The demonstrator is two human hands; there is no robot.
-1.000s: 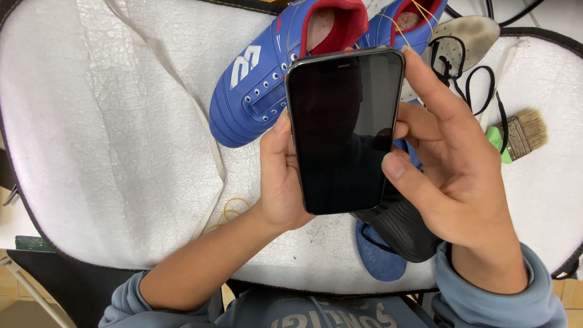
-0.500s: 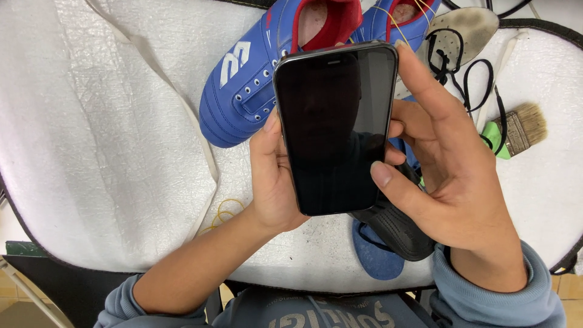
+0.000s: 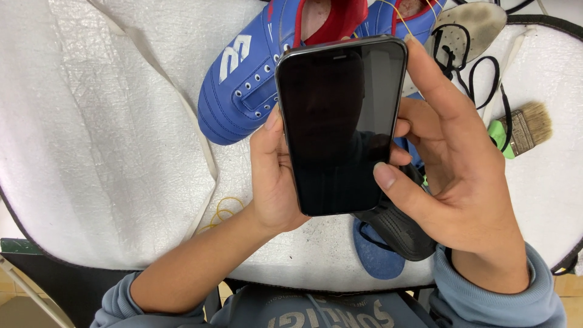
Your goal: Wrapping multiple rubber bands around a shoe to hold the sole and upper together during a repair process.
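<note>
Phone (image 3: 340, 121) in both hands hides blue shoe (image 3: 243, 85); brush (image 3: 525, 127) lies nearby.

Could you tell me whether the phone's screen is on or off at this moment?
Off. The phone, held by the left hand and right hand, shows a black screen with only faint reflections.

Both hands grip a dark-screened phone (image 3: 340, 124) upright: left hand (image 3: 273, 176) along its left edge, right hand (image 3: 455, 176) on its right edge, thumb on the glass. Beyond the left hand lies a blue shoe (image 3: 255, 79); right of the right hand, a paintbrush (image 3: 527, 126) on white padding (image 3: 109, 133).
</note>
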